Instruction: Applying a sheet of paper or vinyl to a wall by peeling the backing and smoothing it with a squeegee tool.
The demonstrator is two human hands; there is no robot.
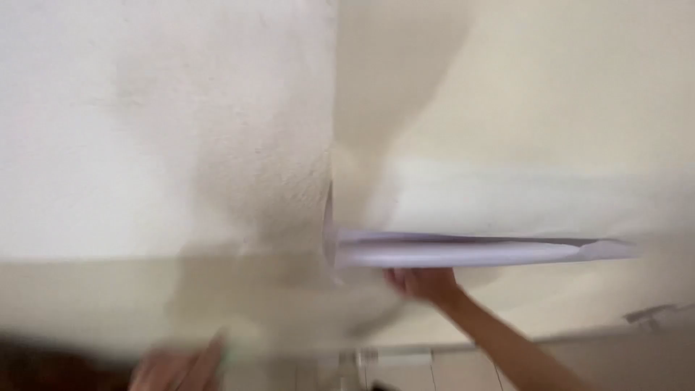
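Observation:
My right hand (423, 282) reaches up from the lower right and grips the underside of a long white rolled or folded sheet (470, 250). The sheet lies level against a cream wall (543, 108). My left hand (177, 369) is a blur at the bottom left with its fingers raised. Whether it holds anything cannot be told. The whole view is smeared by motion.
A rough white textured surface (145, 145) fills the left and meets the cream wall at a vertical edge near the middle. Pale tiles (434, 373) show at the bottom centre. A small metal fitting (651, 315) sits at the lower right.

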